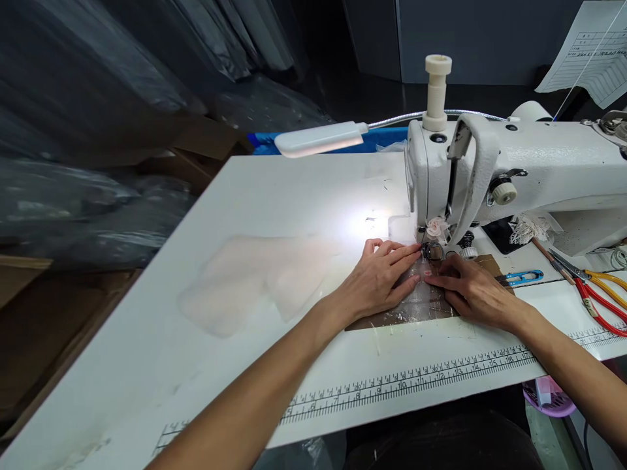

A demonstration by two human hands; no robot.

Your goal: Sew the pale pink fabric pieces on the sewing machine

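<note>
My left hand (379,277) lies flat with fingers stretched toward the presser foot (432,250) of a white sewing machine (514,170). My right hand (473,290) rests beside it, fingers extended, pressing down a thin sheer piece of fabric (416,300) on the brown plate area. A small pale pink ruffled piece (435,228) sits just behind the foot. Both hands hold the material flat at the needle; neither grips anything.
A sheer pale fabric piece (255,277) lies on the white table (196,365) at left. Blue thread snips (524,277), red and yellow-handled scissors (600,297), a lamp (321,138), white lace (529,227), and a printed ruler (416,378) along the front edge.
</note>
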